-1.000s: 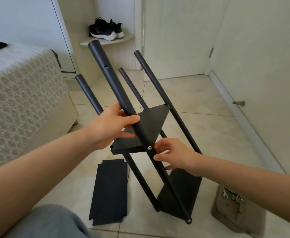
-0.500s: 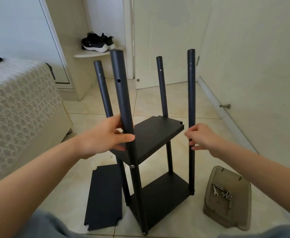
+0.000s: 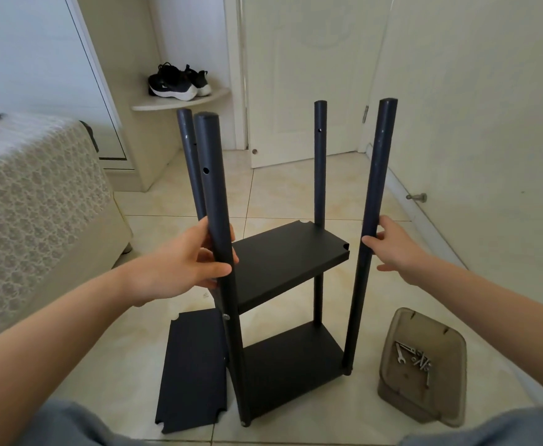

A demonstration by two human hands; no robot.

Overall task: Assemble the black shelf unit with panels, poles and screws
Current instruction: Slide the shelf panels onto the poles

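Note:
The black shelf unit stands upright on the tiled floor, with a bottom panel [image 3: 291, 365] and a middle panel [image 3: 283, 255] fixed between its poles. My left hand [image 3: 180, 265] grips the near left pole [image 3: 215, 201] at the middle panel's height. My right hand [image 3: 392, 246] touches the near right pole [image 3: 376, 188] with its fingertips, fingers nearly straight. Two more poles rise behind, the far left pole [image 3: 188, 159] and the far right pole [image 3: 320, 162]. A loose black panel [image 3: 192, 371] lies flat on the floor left of the unit.
A grey plastic tray [image 3: 424, 410] holding small wrenches and screws [image 3: 415, 360] sits on the floor at the right. A bed [image 3: 32, 201] is close on the left. A wall with a door stop [image 3: 418, 197] runs along the right. Shoes [image 3: 176, 83] rest on a corner ledge behind.
The unit went from leaning far to the left to standing upright. My right hand left the screw on the near pole and moved to the near right pole.

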